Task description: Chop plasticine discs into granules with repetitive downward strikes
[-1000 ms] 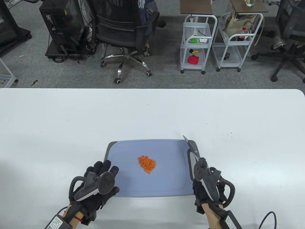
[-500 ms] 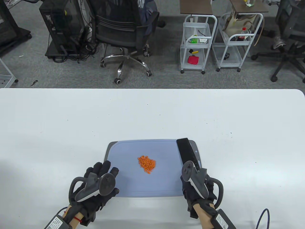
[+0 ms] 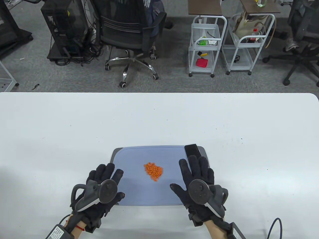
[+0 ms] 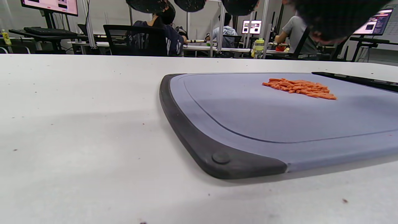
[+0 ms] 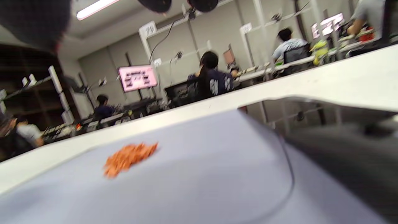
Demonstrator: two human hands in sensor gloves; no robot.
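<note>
A small pile of orange plasticine granules lies in the middle of the blue-grey cutting board; it also shows in the left wrist view and the right wrist view. A black cleaver lies flat on the board's right side, mostly under my right hand, which is spread open with fingers resting over it. My left hand is open, fingers spread, resting at the board's front left corner. The cleaver shows as a dark flat bar in the left wrist view.
The board sits near the front edge of a white table. Beyond the table's far edge stand an office chair and two white wire carts.
My right hand laid the cleaver flat on the board's right side, let go of the handle and spread its fingers over it. My left hand shifted slightly and opened flatter.
</note>
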